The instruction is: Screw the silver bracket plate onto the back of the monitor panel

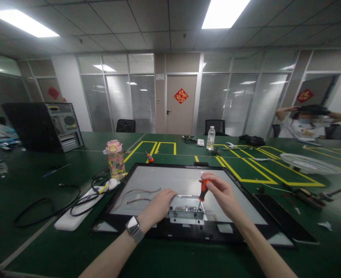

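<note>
A display panel with a black frame (184, 235) and a grey-white back lies flat on the table before me. On its near middle part sits a silver metal bracket (184, 213) with a circuit part inside. My left hand (160, 204), with a watch on the wrist, presses at the bracket's left end, its fingers curled over the edge. In my right hand (221, 191) is an orange and black screwdriver (204, 190), held nearly upright. Its tip points down at the bracket's right end; whether it sits in a screw is too small to tell. Thin cables (134, 192) lie on the panel's left side.
Left stand a white power strip (78, 210) with black cables, a pink-lidded bottle (116, 160) and a black computer case (43, 125). Beyond the panel are another screwdriver (149, 157) and a water bottle (211, 138). Right lies a dark flat panel (284, 217); a person (303, 123) sits farther back.
</note>
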`<state>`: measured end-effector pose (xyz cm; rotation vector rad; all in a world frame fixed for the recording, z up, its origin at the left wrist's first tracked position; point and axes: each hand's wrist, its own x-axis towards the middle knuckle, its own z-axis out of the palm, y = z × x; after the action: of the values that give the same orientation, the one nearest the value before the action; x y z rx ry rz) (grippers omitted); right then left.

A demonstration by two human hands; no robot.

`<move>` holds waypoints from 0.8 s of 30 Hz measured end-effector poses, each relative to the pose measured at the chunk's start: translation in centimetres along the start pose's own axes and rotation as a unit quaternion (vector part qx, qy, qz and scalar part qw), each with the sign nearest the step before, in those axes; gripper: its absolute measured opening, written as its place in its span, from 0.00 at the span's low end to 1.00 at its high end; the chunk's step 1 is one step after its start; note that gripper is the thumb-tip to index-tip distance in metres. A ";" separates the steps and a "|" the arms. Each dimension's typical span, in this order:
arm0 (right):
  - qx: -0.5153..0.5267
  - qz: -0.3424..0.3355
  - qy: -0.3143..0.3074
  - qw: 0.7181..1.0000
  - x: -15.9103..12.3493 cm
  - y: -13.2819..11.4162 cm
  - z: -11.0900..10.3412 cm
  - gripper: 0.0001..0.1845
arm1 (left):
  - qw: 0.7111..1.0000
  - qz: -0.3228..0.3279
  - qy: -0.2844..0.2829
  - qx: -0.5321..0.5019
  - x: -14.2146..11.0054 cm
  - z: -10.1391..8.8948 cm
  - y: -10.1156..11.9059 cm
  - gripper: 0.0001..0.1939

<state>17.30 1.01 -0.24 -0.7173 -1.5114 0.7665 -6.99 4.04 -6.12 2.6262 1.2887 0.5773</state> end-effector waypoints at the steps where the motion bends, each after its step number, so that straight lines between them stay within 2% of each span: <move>1: 0.000 -0.002 -0.001 1.000 0.0 -0.1 0.0 0.10 | 1.000 0.001 0.001 -0.002 0.0 0.0 0.0 0.28; 7: 0.007 0.031 -0.020 0.999 -0.1 -0.6 0.2 0.14 | 1.000 0.008 0.008 -0.006 -0.1 -0.1 0.1 0.28; 12: -0.040 -0.014 -0.010 0.999 0.0 -0.8 0.2 0.12 | 1.000 0.002 0.004 -0.005 0.0 -0.2 0.2 0.28; 18: -0.032 -0.013 -0.038 0.999 -0.1 -1.3 0.4 0.15 | 1.000 0.002 0.004 -0.010 0.0 -0.3 0.3 0.27; 24: -0.037 -0.022 -0.006 0.999 -0.2 -0.8 0.7 0.14 | 1.000 0.003 0.002 -0.006 0.0 -0.1 0.2 0.26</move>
<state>16.61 0.36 0.29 -0.7327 -1.5695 0.6850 -6.91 3.92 -5.96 2.6216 1.2759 0.5906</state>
